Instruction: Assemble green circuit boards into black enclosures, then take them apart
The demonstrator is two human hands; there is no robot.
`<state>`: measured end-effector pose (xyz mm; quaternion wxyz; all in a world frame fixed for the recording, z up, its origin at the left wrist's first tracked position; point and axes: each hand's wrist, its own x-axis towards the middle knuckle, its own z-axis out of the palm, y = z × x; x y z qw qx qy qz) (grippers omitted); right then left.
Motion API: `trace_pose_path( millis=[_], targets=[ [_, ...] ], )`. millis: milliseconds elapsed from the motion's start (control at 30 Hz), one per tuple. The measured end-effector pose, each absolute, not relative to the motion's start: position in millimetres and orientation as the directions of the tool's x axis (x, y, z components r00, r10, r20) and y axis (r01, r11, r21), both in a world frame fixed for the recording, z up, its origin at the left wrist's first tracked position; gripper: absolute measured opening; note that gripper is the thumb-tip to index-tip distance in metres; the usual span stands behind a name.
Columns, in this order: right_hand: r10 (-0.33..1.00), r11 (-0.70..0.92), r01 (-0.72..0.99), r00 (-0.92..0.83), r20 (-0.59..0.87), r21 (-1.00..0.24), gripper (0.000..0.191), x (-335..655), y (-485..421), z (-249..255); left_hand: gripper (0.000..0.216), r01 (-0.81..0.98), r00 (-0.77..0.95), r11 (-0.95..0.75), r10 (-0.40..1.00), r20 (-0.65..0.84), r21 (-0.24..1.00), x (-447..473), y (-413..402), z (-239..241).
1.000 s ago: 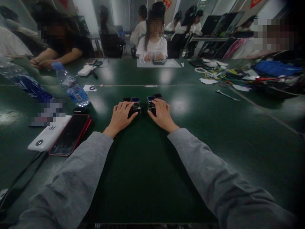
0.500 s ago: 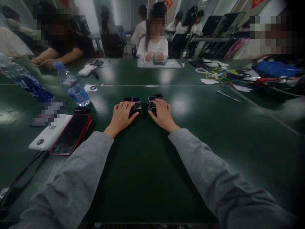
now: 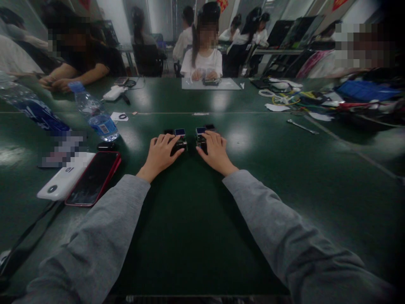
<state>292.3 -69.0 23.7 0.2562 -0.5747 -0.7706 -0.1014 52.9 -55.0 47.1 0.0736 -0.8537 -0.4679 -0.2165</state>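
Dim workroom well beyond the grip, with people at desks and a co-worker (image 3: 202, 63) in white straight ahead, at a pale grey mat (image 3: 228, 85). Just under the left hand (image 3: 161, 152), toward its thumb side: the left device (image 3: 182, 142), small, screen-topped, with board parts showing. Mirrored under the right hand (image 3: 216, 148): the right device (image 3: 200, 137). 2 devices, 2 hands, each device nearest its own hand, with a narrow gap between. Long axes partly hidden by fingers; cannot tell their direction. Fingers curved over both, thumbs at the near inner sides; clenched or merely resting, cannot tell. Beneath, a glossy green table (image 3: 196, 236). Left of the grip, a red-cased phone (image 3: 91, 179) and a water bottle (image 3: 104, 126); to its right and farther off, a wrench (image 3: 302, 126) and tangled cables (image 3: 284, 99).
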Motion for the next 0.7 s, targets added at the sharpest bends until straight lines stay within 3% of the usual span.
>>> trace_pose_path(
  millis=[700],
  targets=[
    [0.845, 0.316, 0.941, -0.221, 0.486, -0.12, 0.048, 292.6, -70.1, 26.1, 0.056, 0.828, 0.469, -0.555, 0.766, 0.439, 0.084, 52.1, -54.1, 43.4]
  ],
)
